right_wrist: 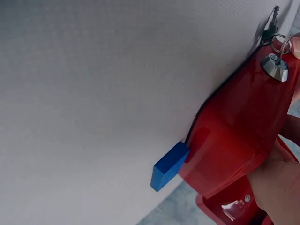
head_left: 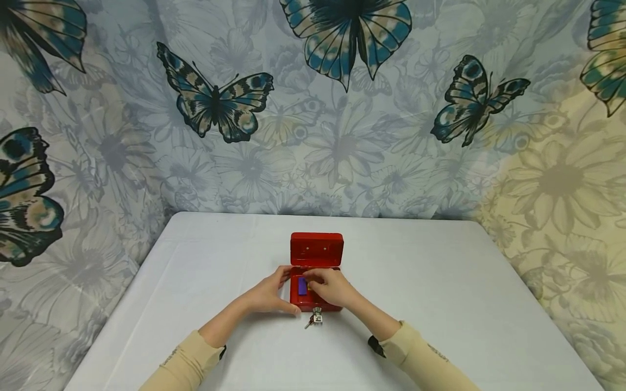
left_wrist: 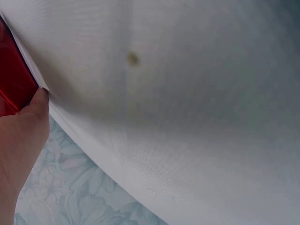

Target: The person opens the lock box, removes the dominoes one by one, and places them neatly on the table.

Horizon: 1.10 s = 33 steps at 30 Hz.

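Note:
A small red cash box [head_left: 294,290] stands on the white table with its lid [head_left: 317,245] raised at the back. My left hand [head_left: 266,293] holds its left side, thumb at the front corner and fingers toward the back. The left thumb [left_wrist: 37,103] shows against the red metal in the left wrist view. Over the box's open inside is my right hand [head_left: 332,287], fingers bent down beside a purple block [head_left: 302,286]. Something small and yellow [head_left: 309,288] peeks out by the right thumb; whether the fingers pinch it is hidden. A lock with keys [head_left: 316,316] sits at the front.
In the right wrist view, a blue block [right_wrist: 169,166] stands against or close beside the box's outer side. A white cloth [head_left: 220,239] covers the table. Butterfly-patterned fabric [head_left: 342,163] hangs behind it and along both sides.

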Tool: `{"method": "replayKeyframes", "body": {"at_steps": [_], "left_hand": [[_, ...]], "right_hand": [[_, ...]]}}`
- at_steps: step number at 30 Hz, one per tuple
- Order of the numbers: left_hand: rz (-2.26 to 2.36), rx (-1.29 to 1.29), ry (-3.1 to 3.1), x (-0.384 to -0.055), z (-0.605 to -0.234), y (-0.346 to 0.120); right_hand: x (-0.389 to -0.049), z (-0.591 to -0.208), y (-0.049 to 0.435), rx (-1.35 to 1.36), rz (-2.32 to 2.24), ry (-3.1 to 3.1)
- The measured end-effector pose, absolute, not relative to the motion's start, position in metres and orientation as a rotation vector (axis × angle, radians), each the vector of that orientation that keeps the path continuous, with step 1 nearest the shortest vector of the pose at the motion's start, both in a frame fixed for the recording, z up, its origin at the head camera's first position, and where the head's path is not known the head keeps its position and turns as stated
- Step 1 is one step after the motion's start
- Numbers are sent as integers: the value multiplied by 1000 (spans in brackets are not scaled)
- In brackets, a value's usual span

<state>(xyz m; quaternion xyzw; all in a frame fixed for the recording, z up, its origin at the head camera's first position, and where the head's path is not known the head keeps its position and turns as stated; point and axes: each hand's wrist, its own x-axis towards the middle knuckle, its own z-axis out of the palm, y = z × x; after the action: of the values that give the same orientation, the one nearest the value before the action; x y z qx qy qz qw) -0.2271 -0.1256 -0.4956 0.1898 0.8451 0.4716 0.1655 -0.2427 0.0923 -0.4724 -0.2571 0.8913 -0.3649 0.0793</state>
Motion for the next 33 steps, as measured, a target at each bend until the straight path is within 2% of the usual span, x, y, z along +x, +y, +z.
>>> {"method": "replayKeyframes", "body": {"at_steps": [33], "left_hand": [[1333, 554, 2412, -227, -492, -125]], "right_hand": [[-238, -472, 83, -731, -1080, 2597]]}}
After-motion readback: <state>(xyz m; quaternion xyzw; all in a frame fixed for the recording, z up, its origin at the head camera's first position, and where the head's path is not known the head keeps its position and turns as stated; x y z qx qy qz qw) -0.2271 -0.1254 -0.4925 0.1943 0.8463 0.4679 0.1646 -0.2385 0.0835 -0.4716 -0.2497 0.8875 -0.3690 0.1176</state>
